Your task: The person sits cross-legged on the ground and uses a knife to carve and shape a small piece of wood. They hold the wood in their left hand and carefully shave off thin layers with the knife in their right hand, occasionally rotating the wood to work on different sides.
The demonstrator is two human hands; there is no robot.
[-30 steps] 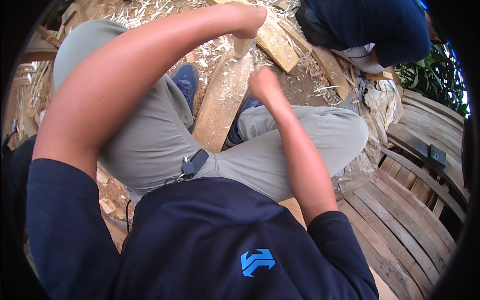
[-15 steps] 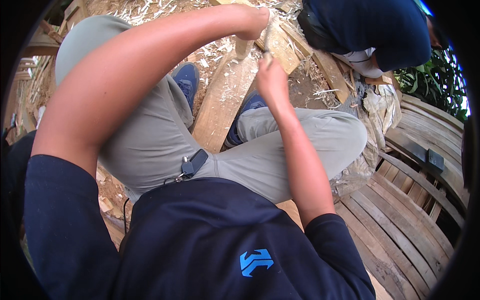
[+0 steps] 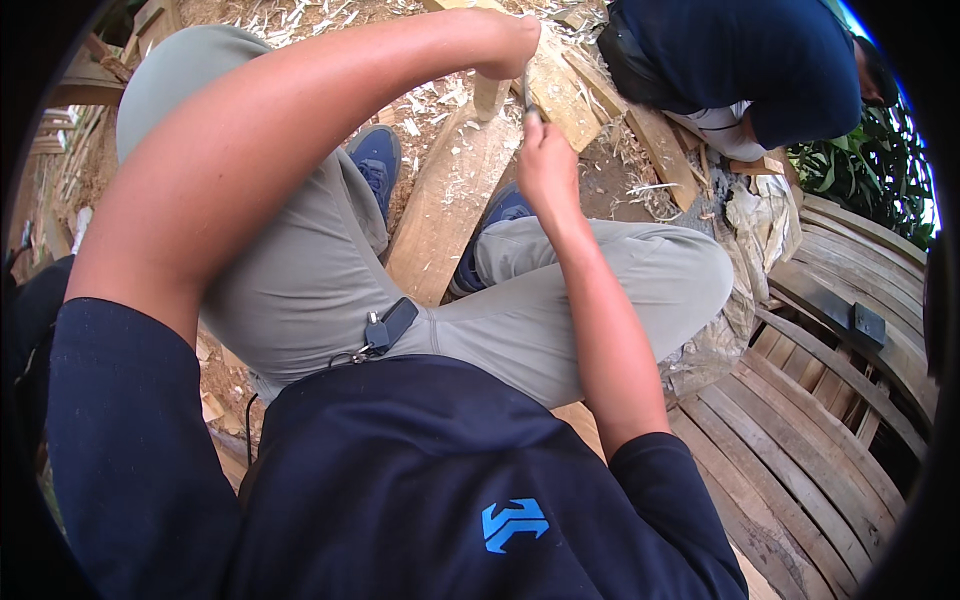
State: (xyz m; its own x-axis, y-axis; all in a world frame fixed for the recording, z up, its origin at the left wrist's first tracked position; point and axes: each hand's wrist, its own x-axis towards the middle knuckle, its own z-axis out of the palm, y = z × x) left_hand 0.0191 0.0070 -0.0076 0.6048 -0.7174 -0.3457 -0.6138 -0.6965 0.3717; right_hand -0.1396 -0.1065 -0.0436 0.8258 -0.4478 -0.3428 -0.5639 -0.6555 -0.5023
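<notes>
Right hand (image 3: 545,165) closed in a fist around the handle of a thin dark metal blade (image 3: 527,92), blade rising from the top of the fist toward the left hand. Left hand (image 3: 505,45) curled shut over the far upper end of a long pale rough-hewn wooden plank (image 3: 450,205), with a short pale stub showing just beneath the fist. Hands near each other, left above right, blade tip between them at the plank's far end. Plank's long axis running away from the body, from between the knees at its near end up and slightly rightward to the hands, leaning rather than flat as far as can be judged. Both hands at the far end; right hand the nearer to the plank's broad face. Blue shoes either side of the plank: left shoe (image 3: 375,160) beside its left edge, right shoe (image 3: 495,225) touching or just beside its right edge. Grey trousers on bent legs framing it. Small black key fob (image 3: 390,325) clipped at the waist, on the near side. Pale wood shavings (image 3: 420,100) strewn over the bare earth floor around the far end. More pale offcuts (image 3: 570,95) just right of the hands. Another person in a dark blue top (image 3: 740,60) crouched at the far right. Curved weathered wooden slats (image 3: 820,440) along the right edge of the floor. Crumpled pale sacking (image 3: 745,230) between knee and slats. No legible labels or signs.
</notes>
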